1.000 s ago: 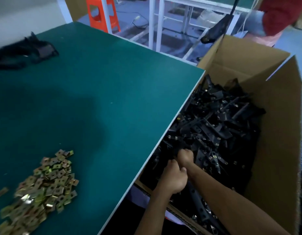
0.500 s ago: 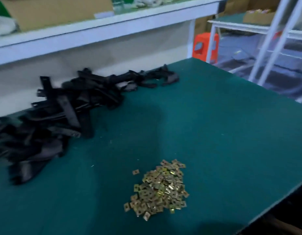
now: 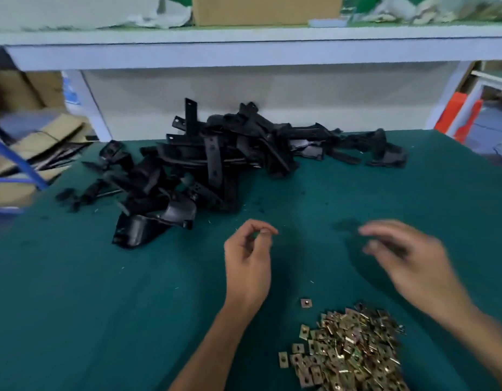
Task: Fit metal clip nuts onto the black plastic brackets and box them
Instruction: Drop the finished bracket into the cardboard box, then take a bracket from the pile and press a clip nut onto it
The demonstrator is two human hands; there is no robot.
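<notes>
Hovering between brackets [image 3: 216,156] and clip nuts [image 3: 354,351], my left hand [image 3: 248,266] curls empty, right hand [image 3: 407,258] (blurred) relaxed; hasty grabs risk scattering nuts.

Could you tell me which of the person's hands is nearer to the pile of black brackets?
Left. The left hand hovers just in front of the pile of black brackets, near its closest edge; the right hand is farther off to the right, above the clip nuts.

— How many hands over the table?
— Two. One heap of black brackets [image 3: 216,162], one pile of clip nuts [image 3: 354,351] — both too many to count.
— Any strays?
— One lone nut [image 3: 306,303].
</notes>
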